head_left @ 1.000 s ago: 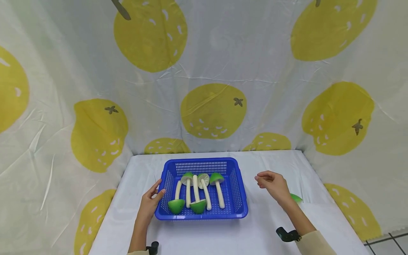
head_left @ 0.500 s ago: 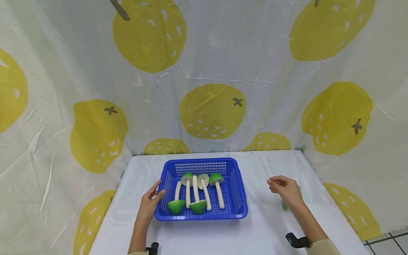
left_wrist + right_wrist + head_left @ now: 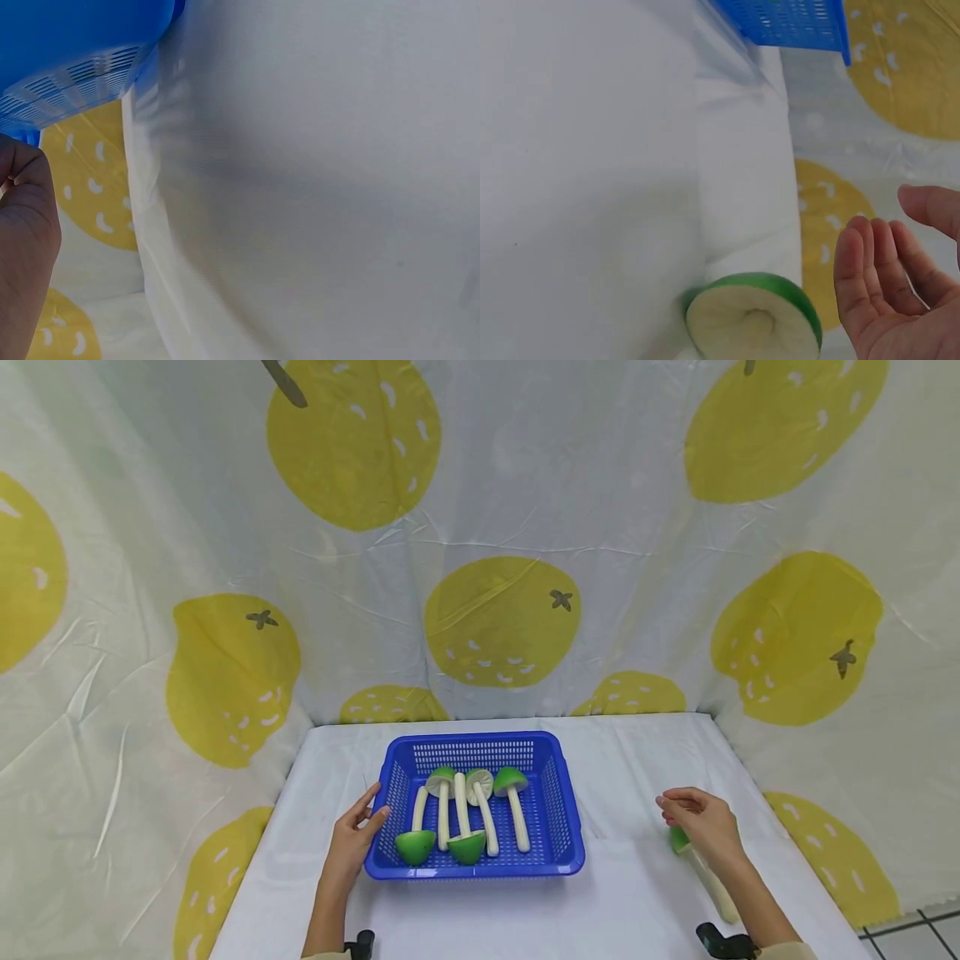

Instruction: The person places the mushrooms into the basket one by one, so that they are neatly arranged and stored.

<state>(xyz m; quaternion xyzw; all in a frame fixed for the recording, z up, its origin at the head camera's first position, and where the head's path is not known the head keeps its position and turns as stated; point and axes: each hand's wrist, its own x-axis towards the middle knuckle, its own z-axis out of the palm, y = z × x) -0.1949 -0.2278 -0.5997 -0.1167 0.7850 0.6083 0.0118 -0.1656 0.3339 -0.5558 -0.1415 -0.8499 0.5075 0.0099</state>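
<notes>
White cloth over the table [image 3: 480, 910], creased, lemon-print sheets [image 3: 502, 618] walling it in on three sides. Blue basket [image 3: 557, 827] at centre with five green-capped mushrooms [image 3: 510, 802] inside. Left hand [image 3: 352, 839] resting fingers straight against its left rim. Right hand [image 3: 701, 827] open, hovering just over a sixth mushroom [image 3: 754, 322] lying well right of the basket.

head: high, forward-down, far | wrists: close, low over table | shared: blue basket [image 3: 480, 806]
</notes>
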